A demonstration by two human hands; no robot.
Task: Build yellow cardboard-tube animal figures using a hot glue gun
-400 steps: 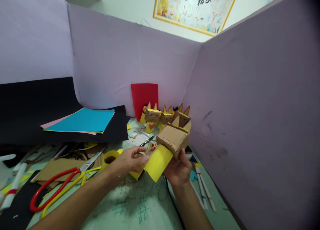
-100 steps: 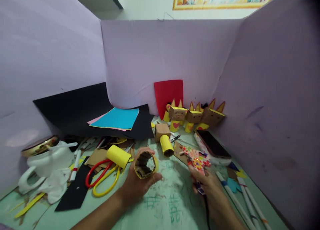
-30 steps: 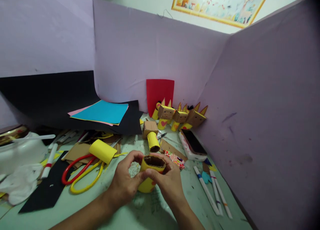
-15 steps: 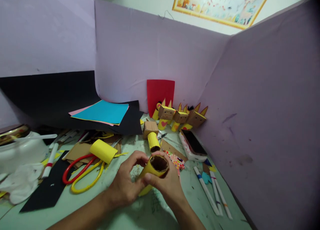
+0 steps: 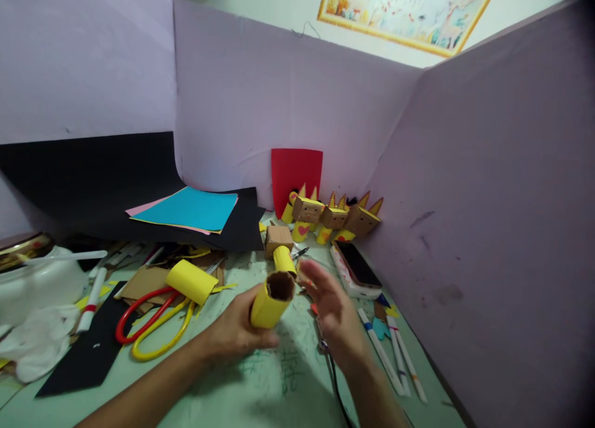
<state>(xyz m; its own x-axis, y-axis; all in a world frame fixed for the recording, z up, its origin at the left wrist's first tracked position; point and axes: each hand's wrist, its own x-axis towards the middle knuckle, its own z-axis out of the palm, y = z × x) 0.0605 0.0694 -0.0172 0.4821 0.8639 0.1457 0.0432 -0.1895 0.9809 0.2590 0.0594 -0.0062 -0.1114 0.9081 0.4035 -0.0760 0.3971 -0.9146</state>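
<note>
My left hand is wrapped around a yellow paper-covered cardboard tube. The tube tilts, its open brown end facing up toward me. To its right, my right hand is raised with fingers extended and slightly blurred, holding nothing visible. Below the right palm runs a black cable; whatever it joins is mostly hidden behind the hand. Just beyond the tube lies a small cardboard box head with a yellow tube body.
Red-and-yellow-handled scissors and another yellow tube lie left. Several box-headed figures stand at the back by red paper. A phone and markers are right. Purple panels enclose the table.
My right hand has let go of the yellow tube and moved right, its fingers opening. The left hand keeps the tube, now slightly further left. A black cable has come into view.
</note>
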